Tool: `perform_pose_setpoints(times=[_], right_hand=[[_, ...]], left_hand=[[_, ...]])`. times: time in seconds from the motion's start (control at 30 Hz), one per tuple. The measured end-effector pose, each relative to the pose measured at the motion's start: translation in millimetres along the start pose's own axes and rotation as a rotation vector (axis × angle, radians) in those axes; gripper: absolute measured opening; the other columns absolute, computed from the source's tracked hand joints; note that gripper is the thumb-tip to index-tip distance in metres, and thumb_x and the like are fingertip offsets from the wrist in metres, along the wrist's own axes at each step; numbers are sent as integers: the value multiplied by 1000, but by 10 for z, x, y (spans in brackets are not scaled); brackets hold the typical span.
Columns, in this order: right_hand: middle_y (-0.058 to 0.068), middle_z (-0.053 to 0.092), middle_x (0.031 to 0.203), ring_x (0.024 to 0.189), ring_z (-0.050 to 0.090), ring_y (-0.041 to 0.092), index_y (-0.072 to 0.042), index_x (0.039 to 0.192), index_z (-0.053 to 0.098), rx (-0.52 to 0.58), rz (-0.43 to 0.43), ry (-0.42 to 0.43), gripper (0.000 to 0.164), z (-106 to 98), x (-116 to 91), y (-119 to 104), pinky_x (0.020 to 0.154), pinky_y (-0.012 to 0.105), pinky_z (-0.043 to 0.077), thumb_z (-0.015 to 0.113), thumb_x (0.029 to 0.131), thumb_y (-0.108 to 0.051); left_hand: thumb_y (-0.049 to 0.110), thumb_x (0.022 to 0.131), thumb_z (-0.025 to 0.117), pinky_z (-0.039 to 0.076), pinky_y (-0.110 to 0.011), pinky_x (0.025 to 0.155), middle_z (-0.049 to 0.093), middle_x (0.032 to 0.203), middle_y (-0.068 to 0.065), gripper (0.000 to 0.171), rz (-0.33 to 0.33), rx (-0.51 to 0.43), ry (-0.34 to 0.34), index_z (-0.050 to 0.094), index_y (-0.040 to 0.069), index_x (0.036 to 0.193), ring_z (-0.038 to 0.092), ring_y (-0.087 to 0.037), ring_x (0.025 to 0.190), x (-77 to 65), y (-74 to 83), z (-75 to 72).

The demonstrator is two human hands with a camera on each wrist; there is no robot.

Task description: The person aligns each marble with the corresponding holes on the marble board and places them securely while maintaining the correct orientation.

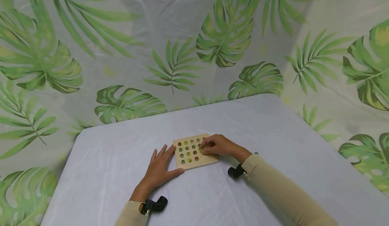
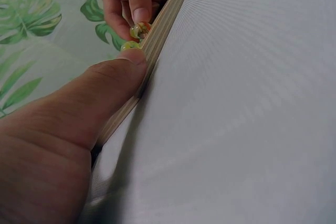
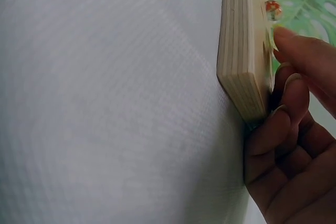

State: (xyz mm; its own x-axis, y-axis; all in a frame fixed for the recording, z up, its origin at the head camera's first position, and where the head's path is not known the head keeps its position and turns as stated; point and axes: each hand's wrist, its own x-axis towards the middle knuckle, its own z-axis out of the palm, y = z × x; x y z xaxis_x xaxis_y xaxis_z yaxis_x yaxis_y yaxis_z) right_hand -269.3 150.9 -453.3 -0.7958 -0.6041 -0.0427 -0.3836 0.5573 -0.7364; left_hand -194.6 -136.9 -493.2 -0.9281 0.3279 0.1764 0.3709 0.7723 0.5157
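Observation:
A light wooden board (image 1: 209,160) lies on the white-covered table, with rows of round hollows that hold several green, yellow and brown-red glass marbles (image 1: 189,160). My left hand (image 1: 159,168) rests at its left side, fingers spread and fairly straight, fingertips at the far left corner. Its thumb (image 2: 105,90) lies along the near edge, close to a yellow-green marble (image 2: 130,45). Over the board's right part, my right hand (image 1: 220,145) pinches a yellow-green marble (image 1: 201,150) between thumb and index finger. Its other fingers (image 3: 270,132) curl beside the layered board edge (image 3: 236,35).
A small blue marble (image 1: 256,153) lies on the table just beyond the right forearm. Leaf-print cloth (image 1: 170,64) hangs behind the table's far edge and along the right side. Each wrist wears a small black camera (image 1: 235,172).

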Motion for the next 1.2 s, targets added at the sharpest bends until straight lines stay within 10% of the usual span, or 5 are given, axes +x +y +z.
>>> perform_pose_setpoints(times=[1.2], right_hand=[[-3, 66, 79, 66, 54, 12, -19, 109, 74, 33, 0, -7, 21, -185, -130, 28, 58, 25, 47, 71, 89, -25]], left_hand=[[62, 76, 71, 0, -48, 119, 35, 154, -5, 96, 1, 8, 1, 34, 13, 151, 18, -27, 146, 2, 31, -4]])
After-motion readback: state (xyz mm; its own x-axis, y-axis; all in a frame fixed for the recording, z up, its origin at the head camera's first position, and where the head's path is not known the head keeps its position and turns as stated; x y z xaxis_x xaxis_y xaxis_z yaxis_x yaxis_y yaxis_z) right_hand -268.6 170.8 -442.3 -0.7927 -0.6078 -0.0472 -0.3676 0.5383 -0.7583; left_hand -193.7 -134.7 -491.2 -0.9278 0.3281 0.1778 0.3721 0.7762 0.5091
